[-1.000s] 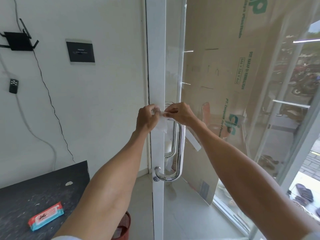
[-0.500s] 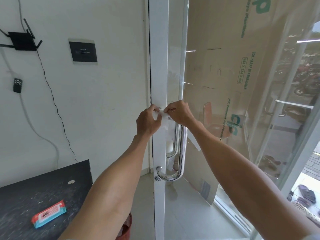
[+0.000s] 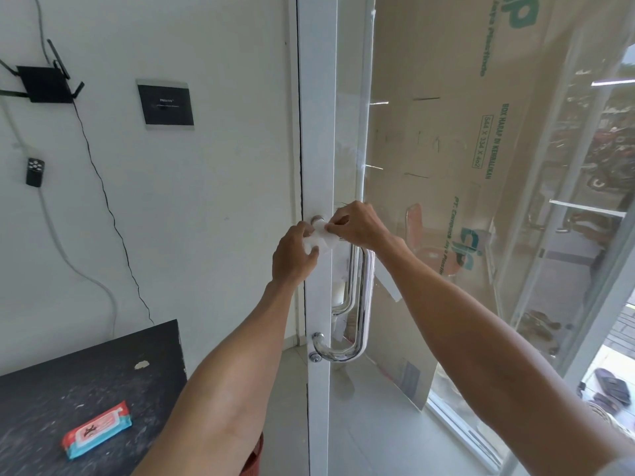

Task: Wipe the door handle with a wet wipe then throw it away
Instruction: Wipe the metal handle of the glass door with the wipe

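Both hands meet at the top end of the chrome door handle [image 3: 362, 297], where its upper mount meets the white door frame [image 3: 318, 132]. The left hand [image 3: 295, 255] is curled with thumb and fingers closed on the lower part of a crumpled white wet wipe [image 3: 321, 237]; the right hand [image 3: 359, 223] pinches the wipe's upper edge between thumb and fingertips, the other fingers bent. The wipe sits bunched between the 2 hands, against the frame at the handle's top mount. Below the hands the handle's vertical bar runs bare down to its curved lower end, just above a small lock cylinder [image 3: 314, 357]. To the right, glass [image 3: 446, 166] backed by a cardboard sheet stands close behind the handle. To the left the white wall [image 3: 213, 201] is flat and open. A dark table [image 3: 51, 389] fills the lower-left corner, its near right edge close to the left forearm, with a wet-wipe pack [image 3: 97, 429] lying on it. A red basket's rim [image 3: 252, 455] shows beneath the left forearm.
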The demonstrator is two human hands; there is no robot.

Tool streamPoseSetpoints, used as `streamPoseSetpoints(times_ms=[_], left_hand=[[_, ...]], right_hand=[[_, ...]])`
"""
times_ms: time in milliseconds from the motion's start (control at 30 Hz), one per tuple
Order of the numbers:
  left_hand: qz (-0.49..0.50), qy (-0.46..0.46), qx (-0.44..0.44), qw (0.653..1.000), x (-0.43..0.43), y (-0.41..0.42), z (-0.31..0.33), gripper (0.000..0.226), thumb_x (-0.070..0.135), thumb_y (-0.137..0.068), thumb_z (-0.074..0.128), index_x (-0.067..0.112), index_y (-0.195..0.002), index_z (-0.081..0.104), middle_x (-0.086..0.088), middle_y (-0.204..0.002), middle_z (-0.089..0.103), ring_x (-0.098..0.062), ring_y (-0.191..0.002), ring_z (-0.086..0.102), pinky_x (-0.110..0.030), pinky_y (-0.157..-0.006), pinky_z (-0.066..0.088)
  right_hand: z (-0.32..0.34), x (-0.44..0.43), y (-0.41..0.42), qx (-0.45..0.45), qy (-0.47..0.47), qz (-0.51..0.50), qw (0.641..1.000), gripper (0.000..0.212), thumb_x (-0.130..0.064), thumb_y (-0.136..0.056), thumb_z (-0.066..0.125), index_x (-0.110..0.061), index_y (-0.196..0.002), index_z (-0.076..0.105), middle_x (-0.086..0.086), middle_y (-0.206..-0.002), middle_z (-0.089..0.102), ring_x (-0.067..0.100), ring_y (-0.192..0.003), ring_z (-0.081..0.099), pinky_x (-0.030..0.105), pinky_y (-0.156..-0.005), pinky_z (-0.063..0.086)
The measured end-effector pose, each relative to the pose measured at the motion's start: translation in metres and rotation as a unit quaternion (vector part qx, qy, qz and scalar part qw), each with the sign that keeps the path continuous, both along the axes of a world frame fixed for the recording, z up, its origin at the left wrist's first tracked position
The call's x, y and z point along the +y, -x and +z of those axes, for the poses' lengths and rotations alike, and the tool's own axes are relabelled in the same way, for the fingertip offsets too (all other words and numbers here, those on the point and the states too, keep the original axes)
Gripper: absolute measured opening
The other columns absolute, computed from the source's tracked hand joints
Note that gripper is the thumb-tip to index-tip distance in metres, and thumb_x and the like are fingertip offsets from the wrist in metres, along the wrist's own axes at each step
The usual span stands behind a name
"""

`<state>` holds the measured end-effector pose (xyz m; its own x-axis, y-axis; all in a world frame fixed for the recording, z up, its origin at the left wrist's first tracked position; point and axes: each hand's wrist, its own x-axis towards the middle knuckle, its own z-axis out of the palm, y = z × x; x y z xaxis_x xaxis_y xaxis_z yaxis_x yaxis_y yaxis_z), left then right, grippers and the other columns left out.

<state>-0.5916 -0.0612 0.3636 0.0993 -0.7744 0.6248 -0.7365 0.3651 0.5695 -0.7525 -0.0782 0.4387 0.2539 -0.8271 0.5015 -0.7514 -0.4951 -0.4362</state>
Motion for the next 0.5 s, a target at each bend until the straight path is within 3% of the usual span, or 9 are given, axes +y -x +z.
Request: streamPoseSetpoints(times_ms=[100,233,333,433,500], left_hand=[[0.025,-0.007,-0.035,0.999,-0.002,-0.002,-0.001,0.022,0.022,-0.086,0.069,0.016,-0.107,0.064,-0.001,-0.11,0.067,-0.023,-0.095,0.064,-0.031,-0.074,0.051],[0.072,-0.082,-0.041,0.993,-0.001,-0.001,-0.007,0.013,0.022,-0.088,0.064,0.014,-0.096,0.069,-0.006,-0.104,0.069,-0.028,-0.095,0.066,-0.034,-0.078,0.052],[0.108,-0.155,0.008,0.982,0.001,-0.004,-0.011,0.011,0.018,-0.085,0.062,0.013,-0.09,0.071,-0.008,-0.093,0.071,-0.032,-0.091,0.067,-0.031,-0.073,0.049],[0.11,-0.269,0.032,0.956,0.0,-0.016,-0.016,0.021,0.011,-0.081,0.064,0.012,-0.101,0.07,-0.008,-0.101,0.068,-0.031,-0.099,0.066,-0.03,-0.076,0.048],[0.119,-0.284,0.056,0.95,0.0,-0.025,-0.021,0.033,0.005,-0.081,0.061,0.013,-0.113,0.066,-0.008,-0.11,0.064,-0.03,-0.107,0.063,-0.033,-0.084,0.05]], right_hand=[[0.005,-0.004,-0.004,0.015,-0.01,-0.017,1.0,0.02,-0.034,-0.075,0.071,-0.015,-0.078,0.076,0.002,-0.077,0.072,0.022,-0.075,0.068,0.038,-0.067,0.057],[0.006,-0.006,-0.022,0.077,-0.007,-0.06,0.995,0.05,-0.055,-0.071,0.075,-0.016,-0.101,0.073,0.005,-0.1,0.071,0.024,-0.092,0.065,0.034,-0.075,0.053],[0.002,-0.007,-0.029,0.094,-0.004,-0.08,0.992,0.049,-0.054,-0.07,0.077,-0.008,-0.086,0.072,0.006,-0.086,0.07,0.025,-0.08,0.065,0.036,-0.069,0.056],[0.001,-0.006,-0.02,0.094,-0.019,-0.071,0.993,0.05,-0.05,-0.071,0.078,-0.008,-0.056,0.054,0.006,-0.062,0.053,0.023,-0.061,0.051,0.029,-0.049,0.039],[0.001,-0.004,-0.013,0.099,-0.03,-0.051,0.993,0.041,-0.048,-0.072,0.076,-0.01,-0.069,0.064,0.005,-0.07,0.06,0.023,-0.068,0.055,0.03,-0.054,0.044]])
